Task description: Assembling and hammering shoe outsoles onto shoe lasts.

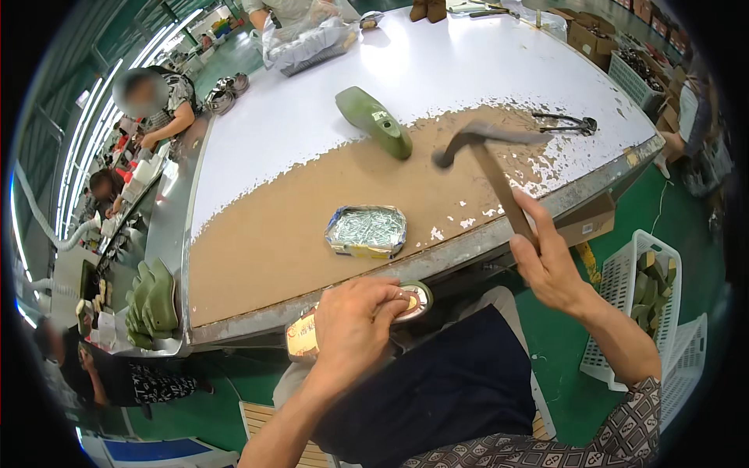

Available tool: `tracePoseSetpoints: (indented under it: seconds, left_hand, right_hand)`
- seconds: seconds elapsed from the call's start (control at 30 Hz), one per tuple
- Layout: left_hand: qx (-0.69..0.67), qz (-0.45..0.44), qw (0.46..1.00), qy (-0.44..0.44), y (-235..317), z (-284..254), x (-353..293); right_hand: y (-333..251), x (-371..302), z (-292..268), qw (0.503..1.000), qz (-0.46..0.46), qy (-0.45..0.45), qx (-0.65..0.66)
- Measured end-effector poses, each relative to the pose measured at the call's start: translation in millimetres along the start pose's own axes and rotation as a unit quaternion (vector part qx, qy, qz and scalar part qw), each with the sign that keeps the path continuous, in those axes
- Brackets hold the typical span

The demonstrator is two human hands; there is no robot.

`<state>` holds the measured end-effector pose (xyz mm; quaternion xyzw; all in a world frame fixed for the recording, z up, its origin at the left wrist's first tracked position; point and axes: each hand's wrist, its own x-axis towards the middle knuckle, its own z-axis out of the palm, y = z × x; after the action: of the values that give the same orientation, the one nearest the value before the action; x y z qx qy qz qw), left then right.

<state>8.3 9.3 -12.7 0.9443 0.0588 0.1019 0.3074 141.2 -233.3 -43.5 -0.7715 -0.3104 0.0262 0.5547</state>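
My right hand point(551, 261) is closed around the wooden handle of a hammer point(499, 186), raised over the table's near right side. Its dark head, slightly blurred, has a blunt face and a long curved claw. My left hand point(355, 327) is closed over a shoe last point(303, 337) at my lap, against the table edge. A yellowish insole and a rounded green-rimmed end point(417, 300) show on either side of the hand. Whether a nail is between thumb and finger I cannot tell. Just beyond sits an open tin of small silvery nails point(367, 230).
A green shoe last point(374, 121) and black pincers point(569, 123) lie on the worn white-and-brown table point(257, 249). Several green lasts point(153, 300) stand at left. White crates point(636, 300) holding more are on the floor at right. Co-workers point(168, 101) sit farther left.
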Motion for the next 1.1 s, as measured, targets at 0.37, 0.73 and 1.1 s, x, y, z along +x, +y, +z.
tracePoseSetpoints:
  seconds: [0.37,0.73,1.1]
  left_hand:
    - [0.023,0.042,0.998,0.038,0,-1,-5]
    - [-0.01,0.046,0.999,0.023,-11,2,-2]
    - [-0.194,-0.038,0.976,-0.087,7,-7,88]
  right_hand:
    - [-85,-41,-26,0.984,-0.115,-0.13,-0.049]
    - [-92,-40,-34,0.98,-0.164,-0.11,-0.03]
    - [-40,-90,-67,0.999,0.011,-0.018,-0.028]
